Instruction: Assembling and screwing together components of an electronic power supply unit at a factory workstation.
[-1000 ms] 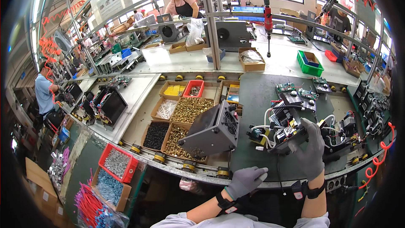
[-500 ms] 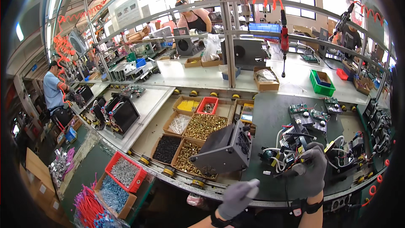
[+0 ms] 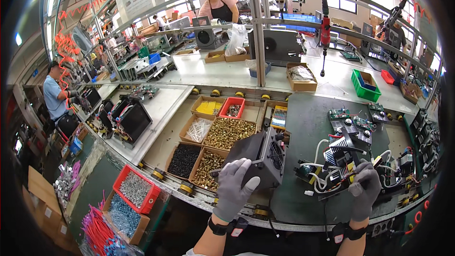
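Note:
My left hand (image 3: 235,190), in a grey glove, lies against the near left side of a dark metal housing (image 3: 259,163) with a fan in its end. Its fingers are stretched out and the thumb stands apart. Close to the near edge of the green mat, my right hand (image 3: 365,190), also gloved, is closed with curled fingers beside an electronic assembly (image 3: 334,163) of heat sinks, white cables and black parts. What those fingers hold is hidden. A second cabled assembly (image 3: 395,168) sits just right of that hand.
Boxes of brass fittings (image 3: 229,133), black screws (image 3: 182,160) and white ties (image 3: 198,129) stand left of the housing. Circuit boards (image 3: 348,122) lie farther back on the mat. A red power screwdriver (image 3: 325,31) hangs above the bench. Two other people are farther off.
My left hand has moved up and left from in front of the bench to the housing. The right hand has shifted slightly right and stays by the electronic assembly. The view has shifted a little.

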`<state>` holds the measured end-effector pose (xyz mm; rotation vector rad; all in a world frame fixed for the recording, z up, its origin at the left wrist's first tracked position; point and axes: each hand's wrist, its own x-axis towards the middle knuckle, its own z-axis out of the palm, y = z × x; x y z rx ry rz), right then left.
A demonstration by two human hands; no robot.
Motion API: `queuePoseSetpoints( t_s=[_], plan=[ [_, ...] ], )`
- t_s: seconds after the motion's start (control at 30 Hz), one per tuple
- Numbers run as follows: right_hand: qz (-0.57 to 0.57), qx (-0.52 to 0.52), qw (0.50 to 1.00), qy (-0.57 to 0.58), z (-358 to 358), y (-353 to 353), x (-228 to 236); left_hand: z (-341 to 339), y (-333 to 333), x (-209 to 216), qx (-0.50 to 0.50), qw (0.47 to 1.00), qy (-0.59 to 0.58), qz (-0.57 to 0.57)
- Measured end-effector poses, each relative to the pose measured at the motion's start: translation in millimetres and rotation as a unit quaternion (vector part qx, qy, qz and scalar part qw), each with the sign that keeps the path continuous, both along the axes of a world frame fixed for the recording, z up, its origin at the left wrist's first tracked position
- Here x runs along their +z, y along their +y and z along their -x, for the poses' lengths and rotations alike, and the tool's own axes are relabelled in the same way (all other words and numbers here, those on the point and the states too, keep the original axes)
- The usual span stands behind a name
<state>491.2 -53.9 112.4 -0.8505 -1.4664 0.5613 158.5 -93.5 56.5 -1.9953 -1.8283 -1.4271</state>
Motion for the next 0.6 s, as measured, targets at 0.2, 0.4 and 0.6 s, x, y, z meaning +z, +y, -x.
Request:
queuePoseSetpoints(
  t_s=[0.2, 0.4, 0.6],
  plan=[
    [-0.014, -0.023, 0.998, 0.054, -10, 5, -8, 31, 3, -8, 0.017, 0.999, -0.006, 0.046],
    [0.043, -0.071, 0.989, 0.124, -32, 23, -5, 49, 9, -12, 0.004, 0.994, -0.084, 0.072],
    [0.034, -0.105, 0.973, 0.202, -64, 17, -25, 46, 12, -12, -0.042, 0.982, -0.167, 0.075]
  ],
)
